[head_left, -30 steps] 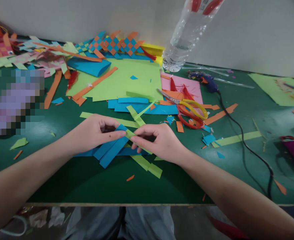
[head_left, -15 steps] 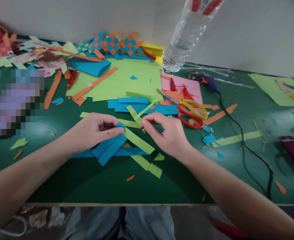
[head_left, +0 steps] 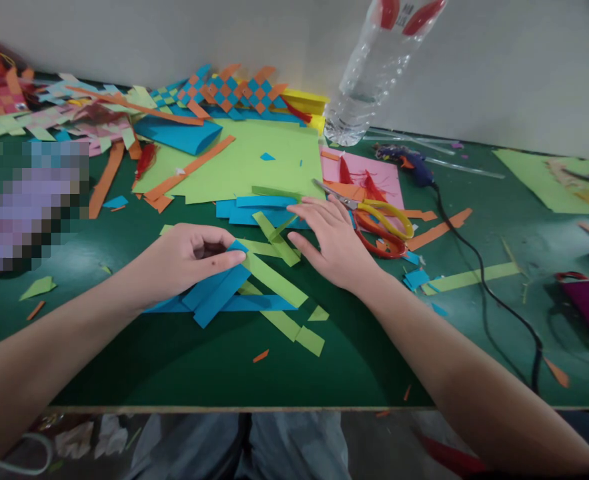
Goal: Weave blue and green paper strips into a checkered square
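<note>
Over the green table (head_left: pixel 374 373), back from its front edge, we have our right hand (head_left: pixel 334 247) spread and our left hand (head_left: pixel 201 257) pinching a folded blue strip (head_left: pixel 219 297) — a green strip (head_left: pixel 279 280) slanting from it toward that edge.

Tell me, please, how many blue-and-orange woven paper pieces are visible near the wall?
3, in a row near the wall: the leftmost piece, the middle piece and the rightmost piece, nearest the bottle. More may be hidden behind them.
</note>
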`<state>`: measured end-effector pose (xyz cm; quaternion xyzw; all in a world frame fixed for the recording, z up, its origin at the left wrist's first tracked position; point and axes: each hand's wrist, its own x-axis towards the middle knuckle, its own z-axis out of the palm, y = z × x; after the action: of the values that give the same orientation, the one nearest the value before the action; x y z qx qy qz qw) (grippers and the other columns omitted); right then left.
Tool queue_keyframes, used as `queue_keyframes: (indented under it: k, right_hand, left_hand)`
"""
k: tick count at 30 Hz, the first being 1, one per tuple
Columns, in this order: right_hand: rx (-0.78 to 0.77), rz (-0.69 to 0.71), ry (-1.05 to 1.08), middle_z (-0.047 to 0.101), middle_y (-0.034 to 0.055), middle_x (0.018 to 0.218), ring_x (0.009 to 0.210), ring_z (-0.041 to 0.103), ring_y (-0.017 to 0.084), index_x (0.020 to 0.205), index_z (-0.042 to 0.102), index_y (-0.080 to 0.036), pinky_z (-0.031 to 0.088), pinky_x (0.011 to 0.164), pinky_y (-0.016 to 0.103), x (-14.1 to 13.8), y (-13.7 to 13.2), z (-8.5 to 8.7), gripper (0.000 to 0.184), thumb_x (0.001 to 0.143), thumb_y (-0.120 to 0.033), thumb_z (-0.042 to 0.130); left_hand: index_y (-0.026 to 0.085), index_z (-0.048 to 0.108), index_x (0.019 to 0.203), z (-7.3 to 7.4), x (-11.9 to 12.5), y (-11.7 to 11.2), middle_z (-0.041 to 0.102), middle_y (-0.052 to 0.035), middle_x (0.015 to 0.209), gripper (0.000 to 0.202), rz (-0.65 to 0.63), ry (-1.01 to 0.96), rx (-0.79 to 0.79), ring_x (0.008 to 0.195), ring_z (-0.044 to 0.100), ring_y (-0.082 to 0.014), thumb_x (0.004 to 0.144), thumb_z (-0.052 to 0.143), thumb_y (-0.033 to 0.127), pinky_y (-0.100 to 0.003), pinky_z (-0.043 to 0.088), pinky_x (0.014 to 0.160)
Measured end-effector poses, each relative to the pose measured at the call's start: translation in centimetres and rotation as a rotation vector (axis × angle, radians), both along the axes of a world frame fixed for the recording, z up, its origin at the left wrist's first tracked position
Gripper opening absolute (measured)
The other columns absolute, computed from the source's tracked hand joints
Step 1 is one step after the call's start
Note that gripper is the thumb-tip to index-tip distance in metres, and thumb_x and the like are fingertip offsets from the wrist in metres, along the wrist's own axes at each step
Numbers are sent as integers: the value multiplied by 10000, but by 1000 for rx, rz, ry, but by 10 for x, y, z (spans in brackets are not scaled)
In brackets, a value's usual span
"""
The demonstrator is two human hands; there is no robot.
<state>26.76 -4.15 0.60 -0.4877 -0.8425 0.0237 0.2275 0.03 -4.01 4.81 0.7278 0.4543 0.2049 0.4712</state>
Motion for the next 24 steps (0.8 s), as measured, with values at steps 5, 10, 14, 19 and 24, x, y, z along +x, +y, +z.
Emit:
queue_keyframes:
  k: [5,10,14,19,24]
  right_hand:
    - [25,-49,-49,732,123,1285,1315,605,298,1267,686,-198,242,1279,582,0,1,-1,513,1096,-531,336]
    - [13,-67,-79,731,125,1169,1192,652,293,1170,734,-187,235,1264,597,1,2,-2,565,1100,-542,300]
    - [12,-73,-67,711,119,1279,1243,640,296,1210,716,-200,255,1253,588,0,3,-3,514,1103,-514,323]
    - [-16,-45,-68,658,111,1445,1313,607,305,1214,714,-207,308,1228,552,0,2,0,461,1100,-488,366]
    - [6,-45,-93,588,125,1544,1346,594,321,1200,730,-192,312,1223,572,-2,1,1,441,1099,-446,383]
  left_hand:
    - [195,516,644,1,0,-1,404,56,573,334,-2,0,-8,501,332,-83,832,639,442,-204,256,420]
    - [191,524,643,1,2,-1,405,55,572,330,4,-6,-13,497,327,-79,834,636,436,-201,253,414]
    - [189,531,649,-1,2,0,415,54,570,332,-6,-16,-25,494,335,-80,836,642,440,-200,261,416]
    - [190,547,667,-3,1,0,421,48,592,334,4,1,-18,508,337,-85,838,651,457,-203,262,426]
    - [192,549,671,-3,2,0,426,46,591,336,5,16,-20,503,350,-88,844,637,468,-208,267,430]
